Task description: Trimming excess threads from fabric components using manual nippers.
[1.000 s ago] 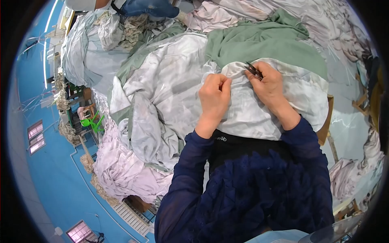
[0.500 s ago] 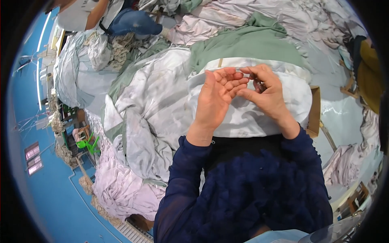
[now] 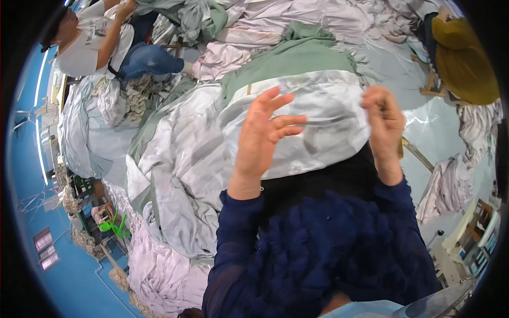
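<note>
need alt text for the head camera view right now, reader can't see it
A person's open left hand and blurred, curled right hand hover apart at white cloth, with green cloth beyond. Rumpled pale heaps lie around; a co-worker in a white shirt is upper left.

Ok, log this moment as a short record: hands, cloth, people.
Left hand: fingers spread, above the white fabric, holding nothing visible
Right hand: blurred, fingers curled, by the white fabric's right edge; contents unclear
Cloth beyond: green fabric, adjoining the white
Lower left: heaped pale pink fabric
People: person in white T-shirt, upper left; person in mustard garment, upper right
</note>
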Available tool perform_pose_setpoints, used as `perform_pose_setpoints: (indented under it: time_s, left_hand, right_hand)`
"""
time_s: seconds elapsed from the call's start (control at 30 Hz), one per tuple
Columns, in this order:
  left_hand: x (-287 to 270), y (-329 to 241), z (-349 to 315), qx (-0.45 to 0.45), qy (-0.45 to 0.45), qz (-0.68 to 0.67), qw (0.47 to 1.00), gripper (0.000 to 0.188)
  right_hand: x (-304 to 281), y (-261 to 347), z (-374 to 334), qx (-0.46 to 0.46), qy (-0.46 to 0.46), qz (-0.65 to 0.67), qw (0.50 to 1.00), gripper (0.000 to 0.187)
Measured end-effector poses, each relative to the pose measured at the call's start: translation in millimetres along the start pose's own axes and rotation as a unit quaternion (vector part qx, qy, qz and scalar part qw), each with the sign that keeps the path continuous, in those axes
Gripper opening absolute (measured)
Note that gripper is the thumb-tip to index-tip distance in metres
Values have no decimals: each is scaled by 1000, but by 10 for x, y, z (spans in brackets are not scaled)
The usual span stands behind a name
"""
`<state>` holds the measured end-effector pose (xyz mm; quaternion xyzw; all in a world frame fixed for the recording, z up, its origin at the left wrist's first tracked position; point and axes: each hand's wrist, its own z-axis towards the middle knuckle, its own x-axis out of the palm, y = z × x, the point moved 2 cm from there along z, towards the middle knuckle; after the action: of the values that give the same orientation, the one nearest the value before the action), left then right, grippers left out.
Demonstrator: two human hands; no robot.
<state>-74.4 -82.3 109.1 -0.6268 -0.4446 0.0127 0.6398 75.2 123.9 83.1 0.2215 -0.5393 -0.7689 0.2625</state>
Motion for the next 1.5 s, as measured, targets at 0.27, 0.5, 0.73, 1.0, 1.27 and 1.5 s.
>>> perform_pose_setpoints:
  time_s: [0.27, 0.5, 0.73, 1.0, 1.27, 1.5]
  left_hand:
    - [-805, -160, 11, 124, -161, 401, 893, 34]
    - [-632, -76, 475, 264, -89, 696, 662, 28]
    - [-161, 274, 858, 262, -14, 640, 722, 15]
    - [-92, 584, 959, 207, -51, 529, 822, 24]
    - [-232, 660, 999, 147, -74, 469, 868, 33]
    - [-325, 726, 1020, 128, -68, 427, 893, 38]
  right_hand:
    - [-2365, -751, -589, 142, -75, -318, 935, 16]
    - [-2004, -741, -704, 131, -98, -479, 862, 36]
    - [-525, -394, 8, 15, -25, -186, 982, 23]
    - [460, -450, 463, -47, 144, -244, 958, 24]
    - [625, -404, 570, -84, 234, -373, 894, 20]
    - [741, -469, 571, -130, 267, -426, 854, 16]
